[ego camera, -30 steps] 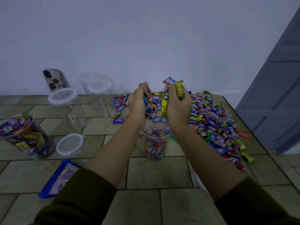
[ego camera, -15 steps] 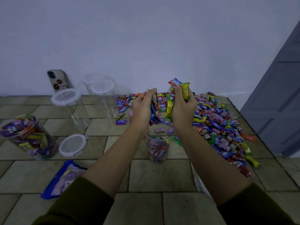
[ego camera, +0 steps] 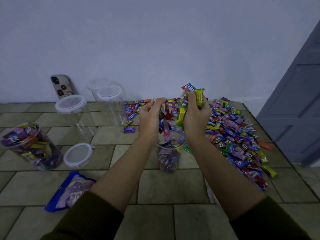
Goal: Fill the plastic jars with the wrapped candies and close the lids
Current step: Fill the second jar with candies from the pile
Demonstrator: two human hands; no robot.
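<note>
Both hands cupping wrapped candies above the open jar point(ego camera: 168, 156) on the tiled floor point(ego camera: 173, 189): left hand point(ego camera: 150, 116) curled around a few, right hand point(ego camera: 194, 118) clutching a bunch, one wrapper reading "Relax". Candies point(ego camera: 170, 132) dropping toward the jar. Candy pile point(ego camera: 233, 132) lying right of the jar. Left of it: loose lid point(ego camera: 78, 154), full jar point(ego camera: 31, 146), lidded empty jars point(ego camera: 76, 115), blue bag point(ego camera: 69, 191), phone point(ego camera: 63, 86) leaning on wall.

We take this for a room in a home, the work done on the floor. At six o'clock we see a tiled floor point(ego camera: 173, 196) laid in offset beige slabs; at twelve, a plain painted wall point(ego camera: 155, 40). A panelled grey door point(ego camera: 297, 110) stands at three o'clock, and a phone point(ego camera: 63, 86) in a patterned case leans against the wall at ten.
</note>
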